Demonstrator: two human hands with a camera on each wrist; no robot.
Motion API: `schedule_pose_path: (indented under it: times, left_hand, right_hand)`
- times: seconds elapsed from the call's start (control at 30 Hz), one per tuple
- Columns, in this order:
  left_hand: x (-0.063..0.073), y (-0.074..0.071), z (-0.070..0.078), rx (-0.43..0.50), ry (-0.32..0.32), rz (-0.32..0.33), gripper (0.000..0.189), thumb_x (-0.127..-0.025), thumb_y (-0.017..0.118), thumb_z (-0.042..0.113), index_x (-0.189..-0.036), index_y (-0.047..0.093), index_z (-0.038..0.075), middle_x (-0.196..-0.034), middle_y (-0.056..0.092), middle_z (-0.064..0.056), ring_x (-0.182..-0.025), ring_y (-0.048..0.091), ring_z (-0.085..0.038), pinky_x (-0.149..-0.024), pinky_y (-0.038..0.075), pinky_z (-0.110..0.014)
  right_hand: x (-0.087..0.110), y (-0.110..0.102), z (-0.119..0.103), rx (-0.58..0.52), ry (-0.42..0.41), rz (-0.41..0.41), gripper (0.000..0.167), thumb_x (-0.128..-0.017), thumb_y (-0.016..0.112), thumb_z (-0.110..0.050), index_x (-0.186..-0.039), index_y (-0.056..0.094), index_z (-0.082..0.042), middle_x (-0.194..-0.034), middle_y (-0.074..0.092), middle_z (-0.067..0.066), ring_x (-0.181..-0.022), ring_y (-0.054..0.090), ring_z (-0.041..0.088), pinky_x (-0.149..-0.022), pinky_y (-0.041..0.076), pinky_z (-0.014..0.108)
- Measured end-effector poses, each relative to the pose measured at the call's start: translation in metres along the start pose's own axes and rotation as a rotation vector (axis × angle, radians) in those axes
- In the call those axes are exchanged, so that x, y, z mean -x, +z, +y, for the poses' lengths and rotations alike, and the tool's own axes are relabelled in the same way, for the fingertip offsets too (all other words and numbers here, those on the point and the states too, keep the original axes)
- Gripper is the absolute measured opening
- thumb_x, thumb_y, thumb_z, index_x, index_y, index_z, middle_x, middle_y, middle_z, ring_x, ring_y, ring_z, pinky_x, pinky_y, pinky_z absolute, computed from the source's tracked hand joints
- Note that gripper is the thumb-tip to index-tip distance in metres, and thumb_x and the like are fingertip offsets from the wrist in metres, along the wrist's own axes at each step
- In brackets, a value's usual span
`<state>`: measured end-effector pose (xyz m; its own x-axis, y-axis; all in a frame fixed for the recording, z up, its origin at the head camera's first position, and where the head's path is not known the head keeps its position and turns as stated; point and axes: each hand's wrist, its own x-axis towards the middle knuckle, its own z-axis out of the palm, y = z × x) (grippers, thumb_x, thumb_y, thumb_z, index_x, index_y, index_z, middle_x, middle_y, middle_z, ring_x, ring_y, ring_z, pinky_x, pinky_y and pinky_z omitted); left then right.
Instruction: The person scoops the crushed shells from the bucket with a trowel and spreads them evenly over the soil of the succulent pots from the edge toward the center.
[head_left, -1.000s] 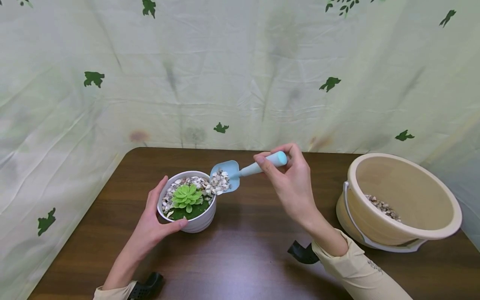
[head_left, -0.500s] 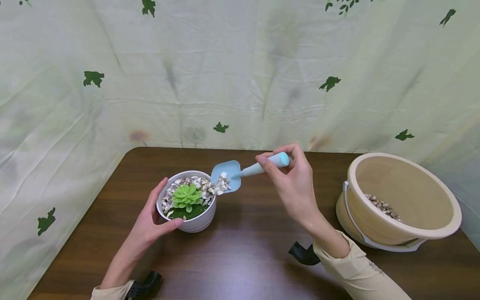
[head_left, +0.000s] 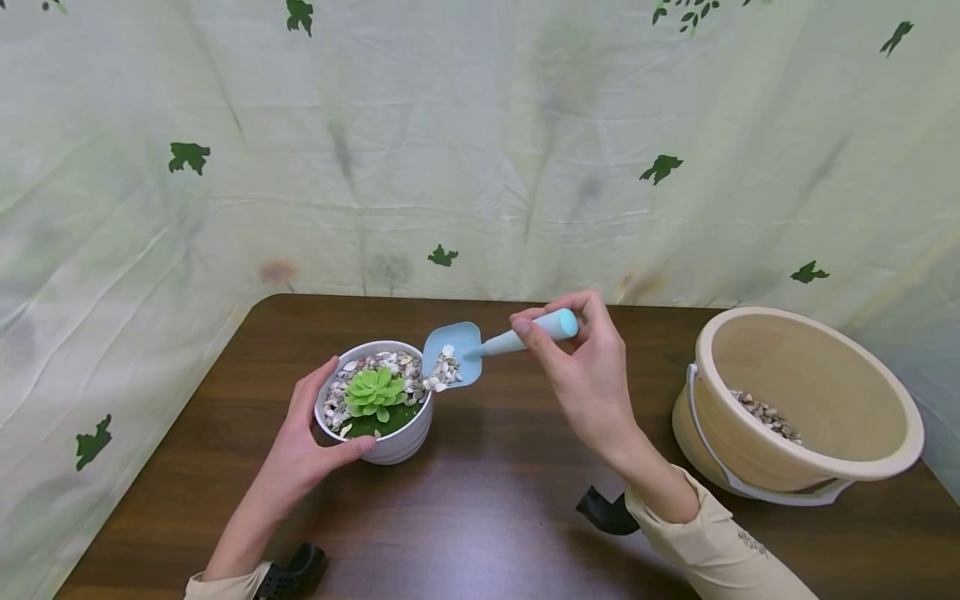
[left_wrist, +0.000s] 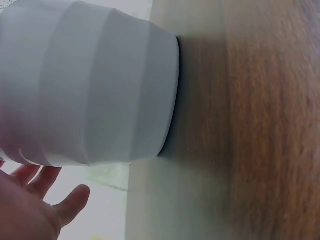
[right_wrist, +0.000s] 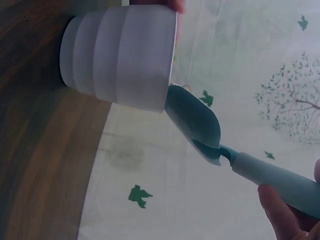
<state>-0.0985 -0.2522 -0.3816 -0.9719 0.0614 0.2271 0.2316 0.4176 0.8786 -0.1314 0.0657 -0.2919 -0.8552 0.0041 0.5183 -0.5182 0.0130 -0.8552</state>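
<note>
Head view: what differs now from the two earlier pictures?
Fewer pebbles lie on the blue scoop; some seem to have slid into the white pot. Nothing was grasped or released: the left hand holds the pot, the right hand the scoop. The bucket stayed put.

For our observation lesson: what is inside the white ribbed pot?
The white ribbed pot holds a green succulent, pebbles and dark-green moss-like cover; whatever lies beneath them is hidden.
</note>
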Motion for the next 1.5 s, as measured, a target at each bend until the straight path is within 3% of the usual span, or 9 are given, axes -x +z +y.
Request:
schedule_pose_path:
  times: [0.17, 0.4, 0.63, 0.77, 0.9, 1.07, 1.23, 1.4, 1.5]
  left_hand:
    - [0.0006, 0.0007, 0.0000, -0.057, -0.001, 0.006, 0.103, -0.074, 0.086, 0.016, -0.156, 0.025, 0.024, -0.152, 0.026, -0.004, -0.135, 0.028, -0.024, -0.097, 0.024, -0.015]
    - [0.0011, -0.0037, 0.0019, 0.165, 0.012, -0.086, 0.093, -0.084, 0.070, 0.002, -0.158, 0.018, 0.024, -0.159, 0.017, -0.009, -0.140, 0.022, -0.032, -0.098, 0.028, -0.010]
    - [0.0012, -0.0048, 0.0023, 0.113, -0.017, -0.087, 0.092, -0.086, 0.072, 0.008, -0.158, 0.016, 0.025, -0.159, 0.018, -0.009, -0.138, 0.027, -0.033, -0.098, 0.028, -0.011]
    - [0.0008, -0.0030, 0.0025, 0.085, -0.030, -0.076, 0.094, -0.086, 0.073, 0.012, -0.157, 0.014, 0.030, -0.159, 0.017, -0.006, -0.140, 0.024, -0.031, -0.109, 0.023, -0.034]
    - [0.0005, -0.0020, 0.0015, 0.033, 0.001, -0.056, 0.096, -0.083, 0.075, 0.014, -0.157, 0.016, 0.035, -0.158, 0.017, -0.006, -0.141, 0.018, -0.029, -0.106, 0.017, -0.058]
    - [0.0003, -0.0018, -0.0006, -0.053, 0.031, -0.032, 0.097, -0.081, 0.079, 0.016, -0.156, 0.020, 0.034, -0.154, 0.021, -0.006, -0.138, 0.020, -0.025, -0.107, 0.021, -0.042]
    - [-0.0006, -0.0012, -0.0016, 0.022, 0.004, -0.062, 0.097, -0.083, 0.077, 0.012, -0.157, 0.018, 0.032, -0.159, 0.016, -0.003, -0.143, 0.017, -0.027, -0.110, 0.019, -0.041]
    - [0.0000, -0.0022, -0.0033, 0.083, 0.015, -0.077, 0.094, -0.085, 0.073, 0.009, -0.158, 0.016, 0.026, -0.159, 0.017, -0.007, -0.143, 0.019, -0.031, -0.104, 0.023, -0.014]
    - [0.0004, -0.0023, -0.0033, 0.085, 0.028, -0.064, 0.095, -0.084, 0.074, 0.008, -0.158, 0.016, 0.024, -0.159, 0.017, -0.008, -0.143, 0.019, -0.031, -0.101, 0.022, -0.010]
  right_hand:
    - [0.0012, 0.0012, -0.0010, 0.001, -0.007, -0.009, 0.033, -0.089, 0.074, -0.014, -0.104, 0.050, 0.001, -0.098, 0.073, 0.006, -0.091, 0.069, 0.023, -0.080, 0.055, 0.036]
    - [0.0023, 0.0021, -0.0029, 0.027, -0.016, -0.009, 0.030, -0.089, 0.074, -0.011, -0.104, 0.050, -0.001, -0.099, 0.073, 0.004, -0.090, 0.069, 0.021, -0.080, 0.055, 0.033]
    - [0.0022, 0.0031, -0.0038, 0.044, -0.039, -0.011, 0.030, -0.088, 0.075, -0.014, -0.102, 0.051, -0.003, -0.099, 0.073, 0.004, -0.089, 0.069, 0.020, -0.078, 0.055, 0.032]
    - [0.0028, 0.0039, -0.0037, 0.051, -0.054, -0.010, 0.029, -0.088, 0.075, -0.014, -0.102, 0.052, -0.004, -0.099, 0.074, 0.004, -0.089, 0.070, 0.020, -0.077, 0.055, 0.032]
    - [0.0040, 0.0052, -0.0049, 0.056, -0.064, -0.012, 0.029, -0.087, 0.075, -0.013, -0.102, 0.052, -0.004, -0.099, 0.074, 0.003, -0.088, 0.070, 0.020, -0.076, 0.056, 0.033]
    - [0.0055, 0.0061, -0.0054, 0.071, -0.069, -0.013, 0.028, -0.087, 0.075, -0.013, -0.102, 0.053, -0.005, -0.099, 0.074, 0.002, -0.086, 0.070, 0.019, -0.072, 0.055, 0.029]
    - [0.0056, 0.0054, -0.0041, 0.085, -0.079, -0.014, 0.028, -0.087, 0.075, -0.014, -0.102, 0.053, -0.006, -0.099, 0.074, 0.001, -0.085, 0.069, 0.018, -0.070, 0.055, 0.028]
    - [0.0057, 0.0052, -0.0043, 0.101, -0.087, -0.020, 0.029, -0.087, 0.076, -0.014, -0.102, 0.053, -0.007, -0.100, 0.074, -0.001, -0.085, 0.070, 0.018, -0.070, 0.055, 0.028]
    - [0.0058, 0.0056, -0.0047, 0.105, -0.095, -0.021, 0.028, -0.087, 0.075, -0.014, -0.103, 0.052, -0.007, -0.100, 0.074, -0.002, -0.085, 0.070, 0.017, -0.070, 0.055, 0.029]
